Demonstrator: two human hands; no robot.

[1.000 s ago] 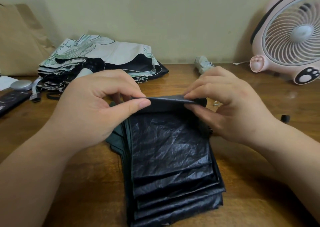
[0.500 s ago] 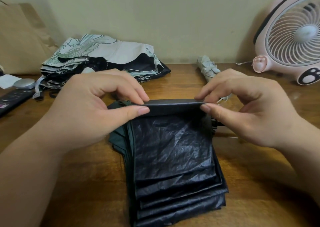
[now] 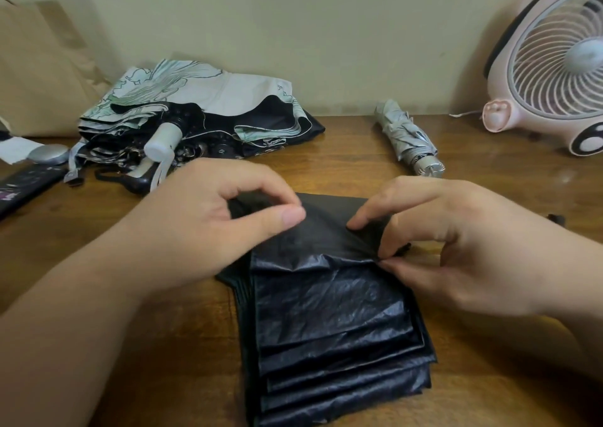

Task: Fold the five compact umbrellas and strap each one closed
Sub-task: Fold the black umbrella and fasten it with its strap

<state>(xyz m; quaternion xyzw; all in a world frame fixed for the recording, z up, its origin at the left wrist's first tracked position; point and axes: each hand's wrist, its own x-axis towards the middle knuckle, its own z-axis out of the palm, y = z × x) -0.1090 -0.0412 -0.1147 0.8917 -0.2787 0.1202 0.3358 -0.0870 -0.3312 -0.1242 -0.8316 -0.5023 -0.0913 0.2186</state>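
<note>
Fingers (image 3: 385, 209) of the right hand (image 3: 456, 247) pinch the top pleat (image 3: 326, 240) at its right edge, and the left hand (image 3: 208, 227) pinches its far-left corner. The umbrella (image 3: 332, 322) lies flat, near and central on the surface (image 3: 359, 152). The step looks like stacking pleats; next it likely needs rolling tight and strapping.

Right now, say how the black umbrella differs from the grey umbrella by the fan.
The black umbrella lies flat in stacked pleats; the grey umbrella is rolled into a tight bundle. The left hand and right hand pinch the black umbrella; the grey umbrella lies untouched. Both rest on the table.
</note>
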